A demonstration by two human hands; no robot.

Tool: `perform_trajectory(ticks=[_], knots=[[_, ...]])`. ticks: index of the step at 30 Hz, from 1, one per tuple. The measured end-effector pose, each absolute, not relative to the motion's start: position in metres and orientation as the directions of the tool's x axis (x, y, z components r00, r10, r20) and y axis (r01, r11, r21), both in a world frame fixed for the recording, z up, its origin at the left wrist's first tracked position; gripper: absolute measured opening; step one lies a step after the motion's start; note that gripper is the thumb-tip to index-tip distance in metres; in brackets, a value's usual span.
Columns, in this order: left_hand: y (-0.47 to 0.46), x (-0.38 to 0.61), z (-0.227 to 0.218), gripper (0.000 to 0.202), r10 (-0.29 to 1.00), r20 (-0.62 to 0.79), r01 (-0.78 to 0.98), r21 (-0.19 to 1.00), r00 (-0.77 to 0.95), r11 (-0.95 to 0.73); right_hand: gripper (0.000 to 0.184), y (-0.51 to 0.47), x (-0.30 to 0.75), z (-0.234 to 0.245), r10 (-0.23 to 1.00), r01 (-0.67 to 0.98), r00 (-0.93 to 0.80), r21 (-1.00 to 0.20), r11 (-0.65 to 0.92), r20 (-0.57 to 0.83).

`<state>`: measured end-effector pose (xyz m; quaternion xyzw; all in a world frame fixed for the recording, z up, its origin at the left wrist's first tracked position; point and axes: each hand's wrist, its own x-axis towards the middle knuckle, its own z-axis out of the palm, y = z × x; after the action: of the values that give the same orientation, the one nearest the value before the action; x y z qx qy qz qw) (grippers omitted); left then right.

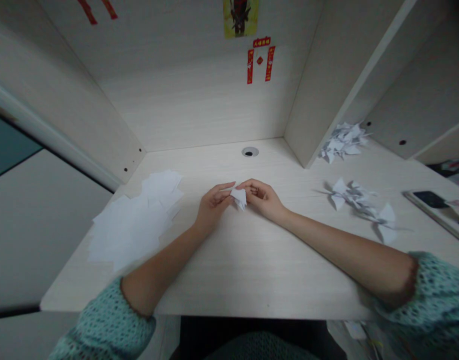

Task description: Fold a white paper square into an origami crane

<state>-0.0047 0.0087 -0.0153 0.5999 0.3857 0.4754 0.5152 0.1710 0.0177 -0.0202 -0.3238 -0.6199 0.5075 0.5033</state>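
A small piece of folded white paper (239,197) is held above the middle of the desk, between both hands. My left hand (215,202) pinches it from the left side with thumb and fingers. On the other side my right hand (264,199) grips its upper right edge, fingers curled. Left of my left hand lies a spread pile of flat white paper sheets (133,225). To the right, beyond my right forearm, rests a cluster of folded white paper pieces (359,202) with pointed ends, resembling paper cranes.
More folded paper pieces (345,141) are heaped behind the upright divider (319,100). A phone (432,199) lies on a flat pale object at the far right. A round cable hole (250,152) sits near the desk's back wall, which carries red stickers (260,60).
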Motion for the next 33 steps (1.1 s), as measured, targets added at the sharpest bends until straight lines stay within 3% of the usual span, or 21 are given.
perform_trajectory(ticks=[7, 17, 33], knots=[[0.008, -0.004, -0.011, 0.044, 0.951, 0.13, -0.093, 0.99, 0.282, -0.108, 0.021, 0.017, 0.173, -0.02, 0.909, -0.169, -0.319, -0.96, 0.224, 0.268], [0.011, -0.001, -0.011, 0.049, 0.981, 0.037, -0.037, 0.999, 0.191, -0.031, 0.023, 0.018, 0.173, -0.022, 0.906, -0.058, -0.281, -0.948, 0.313, 0.316], [0.013, -0.005, -0.015, 0.042, 0.986, 0.055, -0.005, 0.998, 0.159, -0.055, 0.024, 0.018, 0.175, -0.019, 0.89, -0.027, -0.351, -0.953, 0.301, 0.291]])
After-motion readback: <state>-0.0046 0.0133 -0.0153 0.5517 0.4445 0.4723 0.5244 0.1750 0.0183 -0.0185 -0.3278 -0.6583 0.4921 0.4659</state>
